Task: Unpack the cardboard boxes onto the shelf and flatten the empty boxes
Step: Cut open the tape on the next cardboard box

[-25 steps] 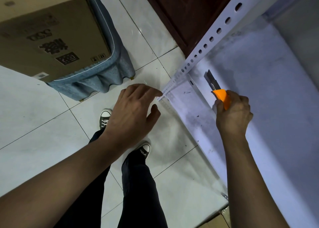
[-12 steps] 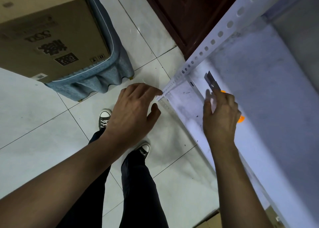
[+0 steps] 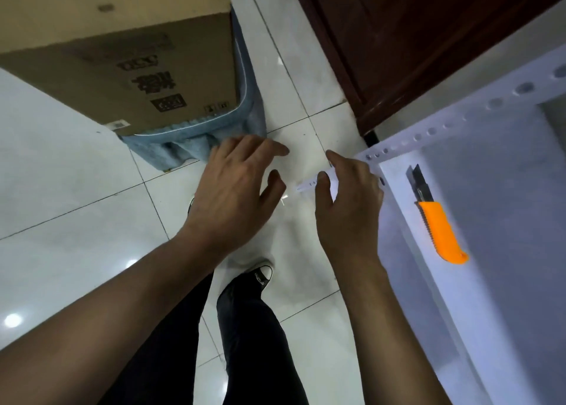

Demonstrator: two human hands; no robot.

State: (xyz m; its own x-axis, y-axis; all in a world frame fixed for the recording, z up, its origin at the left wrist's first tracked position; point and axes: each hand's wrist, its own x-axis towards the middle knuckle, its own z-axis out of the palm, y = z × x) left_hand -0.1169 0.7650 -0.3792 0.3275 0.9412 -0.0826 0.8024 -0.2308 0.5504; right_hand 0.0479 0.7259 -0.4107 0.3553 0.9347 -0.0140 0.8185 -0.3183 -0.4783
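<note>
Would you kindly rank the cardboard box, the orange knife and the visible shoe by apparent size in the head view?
1. Cardboard box, by far the largest.
2. Knife.
3. Shoe, partly hidden and farther away, so its rank is unsure.

The brown cardboard box (image 3: 122, 52) is cut off by the top and left edges; its printed markings are too blurred to read. The white perforated metal shelf (image 3: 505, 190) runs out at the right and bottom edges. The left hand (image 3: 232, 196) hides one black sneaker; the right hand (image 3: 349, 208) covers the shelf's front corner. Both forearms leave the frame at the bottom edge.
</note>
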